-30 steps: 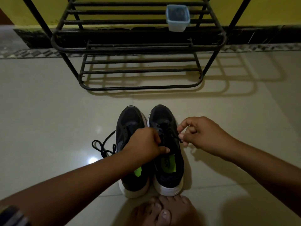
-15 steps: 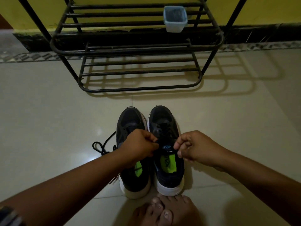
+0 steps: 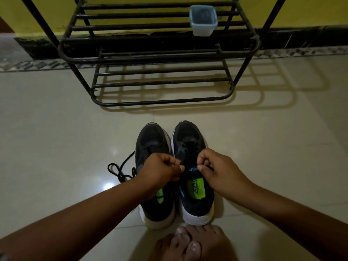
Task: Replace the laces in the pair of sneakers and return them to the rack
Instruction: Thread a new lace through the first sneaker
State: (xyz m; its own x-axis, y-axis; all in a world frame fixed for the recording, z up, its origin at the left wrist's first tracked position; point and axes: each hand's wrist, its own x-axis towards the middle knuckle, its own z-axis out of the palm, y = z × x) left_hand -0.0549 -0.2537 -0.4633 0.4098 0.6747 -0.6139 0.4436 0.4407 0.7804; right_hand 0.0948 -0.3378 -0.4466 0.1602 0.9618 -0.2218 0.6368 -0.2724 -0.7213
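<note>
You are getting a single view here, from a wide-angle camera worn on your head, so no second view is sharing any of the scene. It is looking forward and steeply down, sitting close above your hands, with both forearms running in from the bottom corners. Your bare feet [image 3: 195,243] are showing at the bottom edge, the tiled floor [image 3: 56,129] is filling the middle, and the black metal shoe rack [image 3: 160,102] against the yellow wall [image 3: 301,10] is closing the top.

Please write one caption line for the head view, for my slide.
Both hands, left and right, pinch the lace over the right sneaker, facing the rack.
</note>
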